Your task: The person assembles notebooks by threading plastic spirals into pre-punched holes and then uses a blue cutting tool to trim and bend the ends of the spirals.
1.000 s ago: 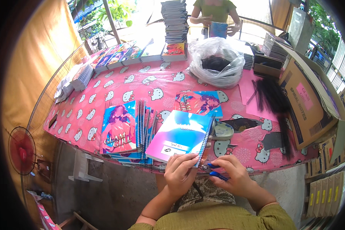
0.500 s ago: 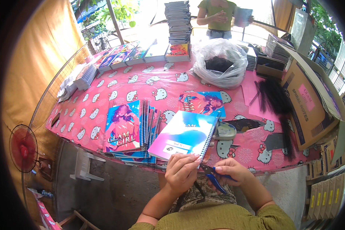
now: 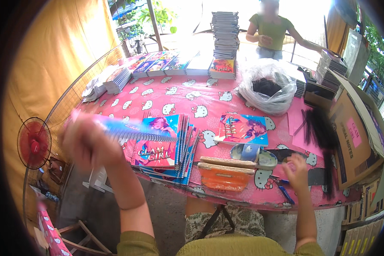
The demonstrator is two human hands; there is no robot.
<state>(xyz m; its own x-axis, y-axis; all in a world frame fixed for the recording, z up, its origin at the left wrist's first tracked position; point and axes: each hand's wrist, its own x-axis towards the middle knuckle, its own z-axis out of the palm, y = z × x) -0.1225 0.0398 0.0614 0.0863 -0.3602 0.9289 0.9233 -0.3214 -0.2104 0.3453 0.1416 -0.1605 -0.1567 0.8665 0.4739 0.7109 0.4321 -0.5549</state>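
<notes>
My left hand (image 3: 87, 143), smeared by motion, is raised at the left and grips a spiral notebook (image 3: 126, 127). That notebook is tilted, its wire coil crossing in front of a pile of spiral notebooks (image 3: 157, 155) with pink and blue covers. Over the table's right side is my right hand (image 3: 295, 170), fingers apart and nothing in them. Just below it, blue-handled cutting pliers (image 3: 287, 194) lie on the pink tablecloth. Near the front edge sits an orange block with wooden strips (image 3: 225, 177), beside a blue-and-white patterned rounded object (image 3: 247, 152). Behind that lies a single notebook (image 3: 243, 130).
A plastic bag of black coils (image 3: 264, 87) stands far right, with loose black coils (image 3: 318, 132) nearer. A cardboard box (image 3: 356, 136) borders the right. Notebook stacks (image 3: 225, 36) line the back, where another person (image 3: 273, 34) stands. A red fan (image 3: 34, 143) is at left.
My left hand has carried the notebook left, above the pile. My right hand has let go of the pliers, now on the table. The orange block has come into sight, and the view has shifted.
</notes>
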